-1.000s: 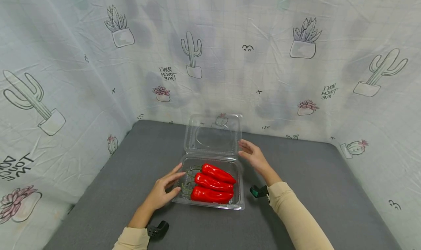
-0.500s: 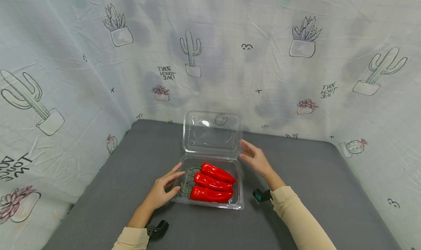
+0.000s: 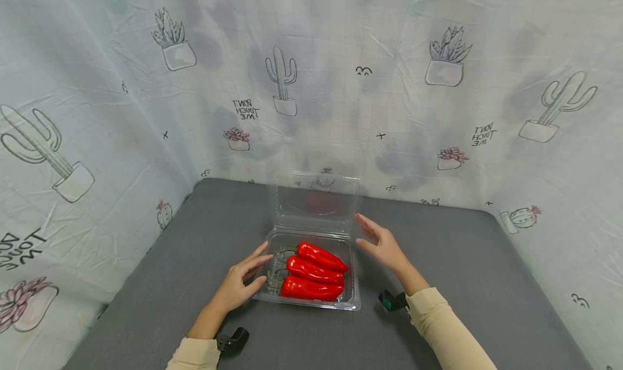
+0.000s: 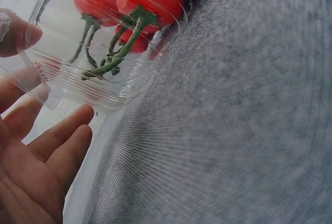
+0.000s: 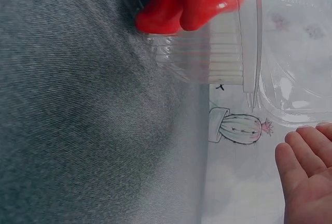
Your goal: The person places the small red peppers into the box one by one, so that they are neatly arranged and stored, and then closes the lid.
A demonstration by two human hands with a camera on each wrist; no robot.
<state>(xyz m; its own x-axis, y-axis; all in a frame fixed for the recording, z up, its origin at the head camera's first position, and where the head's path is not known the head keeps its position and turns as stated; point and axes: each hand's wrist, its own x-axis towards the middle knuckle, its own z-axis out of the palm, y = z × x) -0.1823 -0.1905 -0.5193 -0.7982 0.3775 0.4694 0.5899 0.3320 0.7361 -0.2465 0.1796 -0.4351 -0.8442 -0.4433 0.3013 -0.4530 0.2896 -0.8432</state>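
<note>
A clear plastic clamshell container (image 3: 354, 272) stands on the table with its lid (image 3: 316, 218) raised at the back. Inside lie three glossy red peppers (image 3: 311, 288) side by side, their green stems (image 4: 122, 55) pointing left. My left hand (image 3: 237, 284) rests at the container's left rim, thumb and fingers extended; in the left wrist view some fingertips (image 4: 36, 35) show at or behind the clear rim. My right hand (image 3: 386, 249) is held by the right side of the lid, fingers extended and holding nothing. The right wrist view shows its fingertips (image 5: 306, 136) just beside the lid's edge.
A grey cloth (image 3: 194, 240) covers the table. Behind and at both sides hangs a pale curtain (image 3: 331, 105) printed with cacti. A black device (image 3: 233, 340) is worn on the left wrist, another black device (image 3: 391, 301) on the right.
The raised lid has shifted its tilt and now looks fainter. My right hand has drawn a little right and toward me, away from the lid. The left hand and peppers look unmoved.
</note>
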